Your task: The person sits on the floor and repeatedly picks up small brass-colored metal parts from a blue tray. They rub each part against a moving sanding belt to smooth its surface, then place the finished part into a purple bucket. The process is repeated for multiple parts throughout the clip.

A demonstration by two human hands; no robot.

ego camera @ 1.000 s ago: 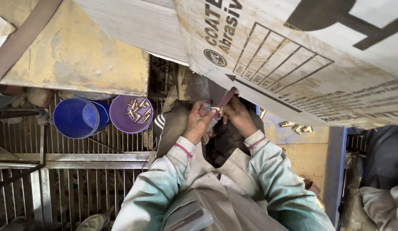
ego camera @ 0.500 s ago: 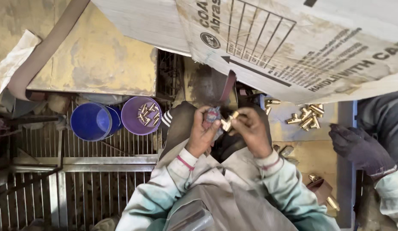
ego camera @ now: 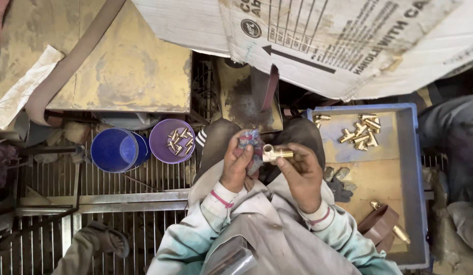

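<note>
Brass fitting (ego camera: 277,153) being pinched in right hand (ego camera: 301,175), raised at chest height, centre of view, for close work. Left hand (ego camera: 239,163) closing on crumpled cloth (ego camera: 251,145), pressing it against fitting's end. Purple bowl (ego camera: 172,141) of brass pieces sitting left within reach, blue bucket (ego camera: 114,150) beside it. Blue tray (ego camera: 414,168) holding more fittings right, under cardboard sheet (ego camera: 348,46).

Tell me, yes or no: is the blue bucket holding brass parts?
No. The blue bucket looks empty inside, while the brass parts lie in the purple bowl beside it.
</note>
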